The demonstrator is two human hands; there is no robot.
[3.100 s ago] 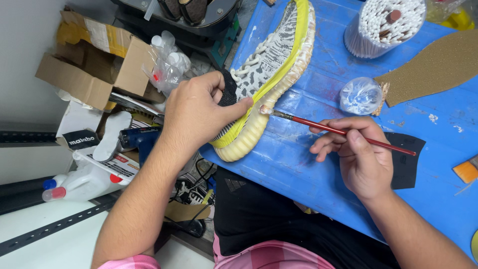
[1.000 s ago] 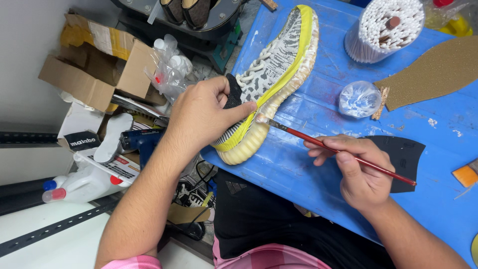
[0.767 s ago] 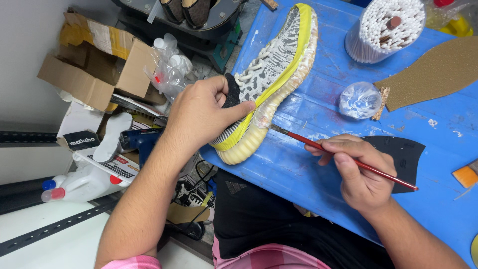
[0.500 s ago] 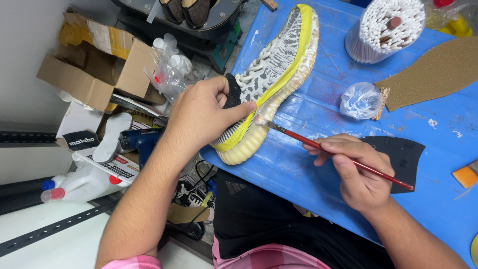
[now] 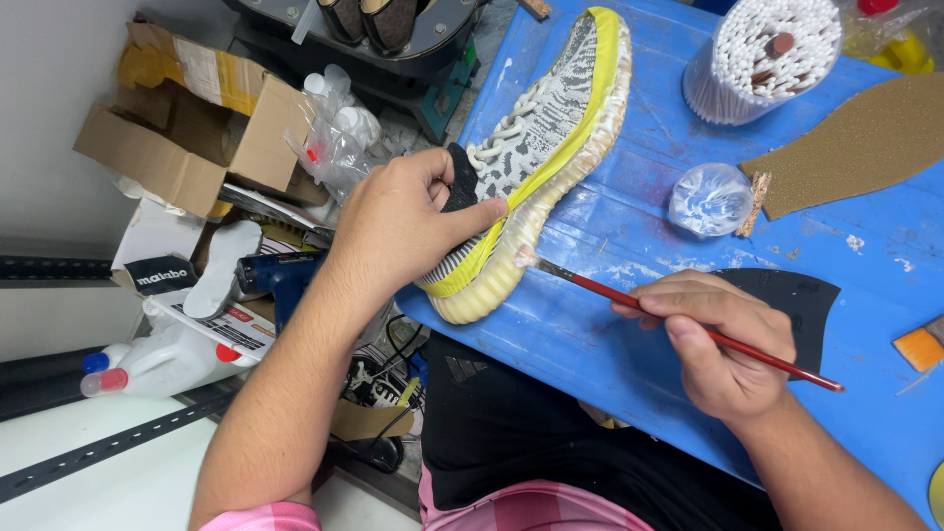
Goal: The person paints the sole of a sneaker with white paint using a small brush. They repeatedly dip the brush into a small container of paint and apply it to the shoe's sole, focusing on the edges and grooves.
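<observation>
A knit sneaker (image 5: 551, 138) with a black-and-white pattern, a yellow stripe and a cream sole lies on its side on the blue table (image 5: 610, 334). My left hand (image 5: 403, 221) grips its heel, thumb pressed on the upper. My right hand (image 5: 723, 344) holds a thin red-handled brush (image 5: 688, 327). The brush tip touches the sole edge near the heel.
On the table are a tub of cotton swabs (image 5: 762, 54), a small clear plastic bag (image 5: 708, 200), a brown insole-shaped sheet (image 5: 855, 147) and a black insole piece (image 5: 801, 300). Below the table's left edge are a cardboard box (image 5: 187, 118), plastic bottles (image 5: 147, 364) and a blue tool (image 5: 280, 275).
My right hand has moved the brush slightly along the sole edge near the heel. My left hand keeps its hold on the sneaker, which has barely shifted.
</observation>
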